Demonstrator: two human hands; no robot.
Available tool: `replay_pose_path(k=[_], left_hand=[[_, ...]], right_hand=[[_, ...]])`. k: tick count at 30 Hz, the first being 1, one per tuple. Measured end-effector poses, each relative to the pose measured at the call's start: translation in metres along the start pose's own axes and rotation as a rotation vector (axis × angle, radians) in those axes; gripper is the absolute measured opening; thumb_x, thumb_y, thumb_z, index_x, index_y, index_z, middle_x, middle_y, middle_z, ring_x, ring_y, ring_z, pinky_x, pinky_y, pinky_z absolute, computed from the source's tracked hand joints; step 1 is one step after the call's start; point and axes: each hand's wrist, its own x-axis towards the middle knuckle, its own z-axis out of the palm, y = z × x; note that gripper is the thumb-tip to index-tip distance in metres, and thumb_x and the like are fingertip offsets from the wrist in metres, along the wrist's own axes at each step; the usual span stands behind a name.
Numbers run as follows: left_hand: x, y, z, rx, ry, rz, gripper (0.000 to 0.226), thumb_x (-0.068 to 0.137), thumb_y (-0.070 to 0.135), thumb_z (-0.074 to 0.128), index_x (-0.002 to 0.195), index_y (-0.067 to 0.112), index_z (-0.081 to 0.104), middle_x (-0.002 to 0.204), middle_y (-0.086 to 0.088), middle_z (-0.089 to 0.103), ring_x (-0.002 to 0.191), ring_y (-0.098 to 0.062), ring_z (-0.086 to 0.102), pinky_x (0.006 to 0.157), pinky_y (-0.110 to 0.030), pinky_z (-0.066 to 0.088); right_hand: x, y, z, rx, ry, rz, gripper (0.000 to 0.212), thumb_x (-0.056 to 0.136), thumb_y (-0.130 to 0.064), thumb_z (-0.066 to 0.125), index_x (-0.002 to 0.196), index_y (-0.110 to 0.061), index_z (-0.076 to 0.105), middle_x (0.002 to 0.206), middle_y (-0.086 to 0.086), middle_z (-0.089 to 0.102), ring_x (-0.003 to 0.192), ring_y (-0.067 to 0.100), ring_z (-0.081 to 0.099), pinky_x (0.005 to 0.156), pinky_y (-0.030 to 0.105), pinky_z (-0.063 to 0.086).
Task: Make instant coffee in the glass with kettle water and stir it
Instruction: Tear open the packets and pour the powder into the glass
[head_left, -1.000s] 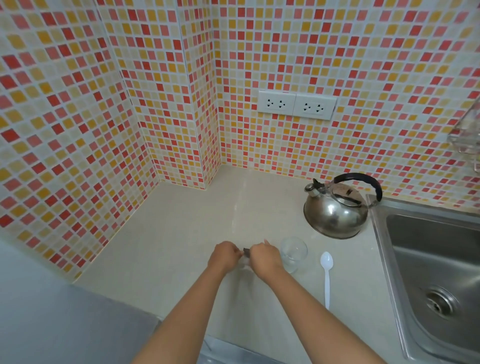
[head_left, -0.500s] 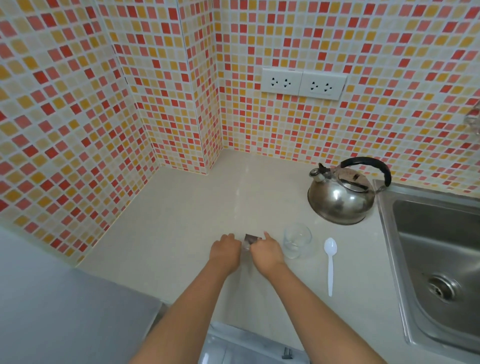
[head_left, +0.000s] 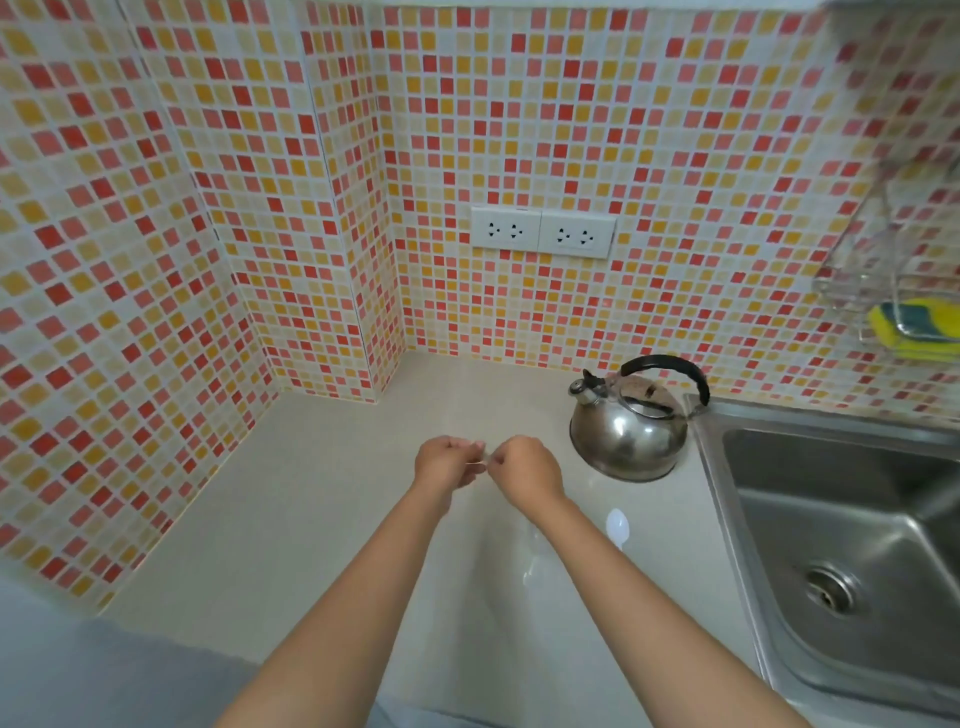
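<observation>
My left hand (head_left: 445, 464) and my right hand (head_left: 524, 469) meet above the counter, both pinching a small coffee sachet (head_left: 479, 457) that shows only as a blurred sliver between the fingertips. The steel kettle (head_left: 626, 436) with a black handle stands to the right of my hands, beside the sink. A white plastic spoon (head_left: 618, 526) lies on the counter, its handle hidden under my right forearm. The clear glass (head_left: 531, 564) is mostly covered by that forearm, and only a faint glint of it shows.
A steel sink (head_left: 852, 545) fills the right side. A wall rack holds a yellow sponge (head_left: 909, 330) above it. Two white sockets (head_left: 543, 232) sit on the tiled back wall. The beige counter (head_left: 322, 499) runs left to a tiled corner.
Both hands have lifted off the counter with the sachet and now sit higher in view. The camera has tilted, so the glass has slipped under my right forearm.
</observation>
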Motion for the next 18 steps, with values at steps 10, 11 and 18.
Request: replay_pose_path(k=[10,11,18], left_hand=[[-0.020,0.036,0.059,-0.120,-0.292,0.002,0.009,0.089,0.000,0.062,0.080,0.002,0.061,0.057,-0.006,0.067,0.043,-0.008,0.064,0.057,-0.017,0.057],[-0.021,0.034,0.064,-0.092,-0.293,0.001,0.012,0.090,-0.001,0.061,0.078,0.003,0.060,0.053,-0.005,0.067,0.041,-0.008,0.063,0.054,-0.018,0.057],[-0.029,0.026,0.084,0.119,-0.342,0.045,0.008,0.091,0.010,0.062,0.086,0.005,0.065,0.074,-0.011,0.065,0.056,-0.012,0.060,0.054,-0.016,0.049]], right_hand=[[-0.012,0.053,-0.062,0.413,0.113,0.035,0.023,0.087,-0.031,0.058,0.092,-0.018,0.076,0.085,0.012,0.075,0.082,0.028,0.071,0.080,0.045,0.057],[-0.014,0.058,-0.064,0.419,0.094,0.052,0.022,0.087,-0.028,0.059,0.089,-0.016,0.077,0.083,0.014,0.075,0.081,0.030,0.071,0.081,0.047,0.057],[-0.024,0.080,-0.064,0.458,0.080,0.158,0.019,0.079,-0.012,0.065,0.096,-0.012,0.074,0.076,0.012,0.073,0.057,0.016,0.064,0.071,0.037,0.056]])
